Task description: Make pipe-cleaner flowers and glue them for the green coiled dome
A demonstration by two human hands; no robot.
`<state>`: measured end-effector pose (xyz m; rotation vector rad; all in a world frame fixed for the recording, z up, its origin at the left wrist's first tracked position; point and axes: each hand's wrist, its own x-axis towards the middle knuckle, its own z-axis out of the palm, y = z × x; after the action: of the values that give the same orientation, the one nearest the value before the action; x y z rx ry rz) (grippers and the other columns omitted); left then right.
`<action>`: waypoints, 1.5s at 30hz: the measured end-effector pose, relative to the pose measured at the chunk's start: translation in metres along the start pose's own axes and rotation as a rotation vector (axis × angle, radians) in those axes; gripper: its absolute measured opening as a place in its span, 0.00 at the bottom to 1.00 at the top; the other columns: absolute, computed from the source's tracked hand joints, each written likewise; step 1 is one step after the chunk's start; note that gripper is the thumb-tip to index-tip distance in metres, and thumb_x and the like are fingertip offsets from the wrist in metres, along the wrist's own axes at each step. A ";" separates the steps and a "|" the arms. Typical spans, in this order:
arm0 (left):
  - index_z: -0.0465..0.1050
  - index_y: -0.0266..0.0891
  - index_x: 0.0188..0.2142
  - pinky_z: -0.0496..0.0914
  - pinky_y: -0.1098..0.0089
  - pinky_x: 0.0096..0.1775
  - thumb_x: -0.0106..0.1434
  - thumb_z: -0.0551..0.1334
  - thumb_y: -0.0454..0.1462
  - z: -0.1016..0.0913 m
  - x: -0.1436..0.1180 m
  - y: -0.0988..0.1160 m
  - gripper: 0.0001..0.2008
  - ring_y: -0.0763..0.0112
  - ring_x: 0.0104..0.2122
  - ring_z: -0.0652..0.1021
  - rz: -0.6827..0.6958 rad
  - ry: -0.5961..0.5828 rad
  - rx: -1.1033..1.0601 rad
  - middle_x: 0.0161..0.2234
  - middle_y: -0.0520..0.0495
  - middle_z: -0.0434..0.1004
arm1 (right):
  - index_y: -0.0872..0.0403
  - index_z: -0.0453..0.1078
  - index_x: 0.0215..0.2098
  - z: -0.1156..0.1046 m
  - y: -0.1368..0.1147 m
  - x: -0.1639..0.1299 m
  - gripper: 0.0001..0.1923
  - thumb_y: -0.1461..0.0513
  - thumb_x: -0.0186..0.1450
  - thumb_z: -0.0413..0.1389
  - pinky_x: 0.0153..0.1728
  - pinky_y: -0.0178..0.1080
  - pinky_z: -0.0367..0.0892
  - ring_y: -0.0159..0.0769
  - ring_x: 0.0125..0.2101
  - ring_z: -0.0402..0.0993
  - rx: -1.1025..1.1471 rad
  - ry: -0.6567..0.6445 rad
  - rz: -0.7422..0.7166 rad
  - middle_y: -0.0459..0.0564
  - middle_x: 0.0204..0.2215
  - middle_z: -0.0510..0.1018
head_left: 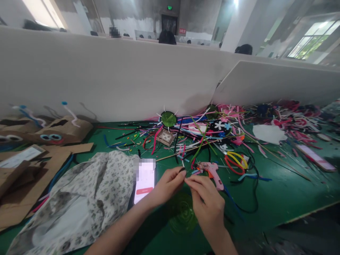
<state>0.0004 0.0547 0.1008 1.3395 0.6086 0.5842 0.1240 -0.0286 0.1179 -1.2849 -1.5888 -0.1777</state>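
Scanning left to right, your desk reads like this:

Cardboard: brown cardboard pieces (16,184) lie at your far left, and a cardboard face with googly eyes (57,131) stands behind them against the white partition (106,81).

Cloth: a floral cloth (85,198) is spread on the green desk (278,202), just left of your left forearm.

Phone: a lit phone (144,181) lies screen up between the cloth and your left hand, touching the cloth's edge.

Left hand: your left hand (168,186) has its grip nearly closed, thumb and fingertips pinched on a small dark piece (182,170) that is too small to identify.

Right hand: your right hand (205,200) meets the left at that same spot, its grip also pinched tight at the fingertips; whether it has hold of the same piece, you cannot tell.

Glue gun: a pink glue gun (212,171) lies just behind your right hand.

Scissors: scissors with yellow and red handles (235,161) rest to the right of the glue gun.

Pile: a tangle of coloured pipe cleaners (202,136) covers the desk behind your hands, with a green disc (168,119) at its back edge.

Second phone: another phone (316,157) lies at your far right.
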 end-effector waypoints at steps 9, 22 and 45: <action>0.59 0.39 0.24 0.52 0.76 0.18 0.62 0.56 0.57 -0.022 0.001 0.005 0.25 0.81 0.15 0.57 -0.159 -0.264 -0.040 0.16 0.59 0.57 | 0.51 0.70 0.31 -0.011 0.008 0.000 0.03 0.64 0.61 0.60 0.29 0.33 0.73 0.32 0.26 0.76 0.037 -0.056 0.204 0.44 0.26 0.78; 0.60 0.38 0.25 0.53 0.73 0.23 0.67 0.54 0.50 -0.010 -0.001 0.009 0.21 0.78 0.20 0.60 0.001 -0.090 0.111 0.20 0.57 0.58 | 0.51 0.66 0.32 -0.016 0.010 0.003 0.05 0.67 0.62 0.58 0.34 0.32 0.73 0.31 0.31 0.78 -0.029 -0.020 0.167 0.45 0.31 0.80; 0.59 0.39 0.24 0.52 0.73 0.23 0.67 0.54 0.49 -0.007 -0.003 0.012 0.21 0.78 0.20 0.59 0.008 -0.120 0.123 0.19 0.57 0.58 | 0.50 0.58 0.28 -0.014 0.005 0.001 0.13 0.67 0.60 0.60 0.33 0.29 0.72 0.28 0.32 0.78 -0.015 -0.018 0.203 0.43 0.31 0.79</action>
<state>-0.0071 0.0592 0.1121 1.4815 0.5484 0.4754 0.1363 -0.0353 0.1227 -1.4537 -1.4629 -0.0515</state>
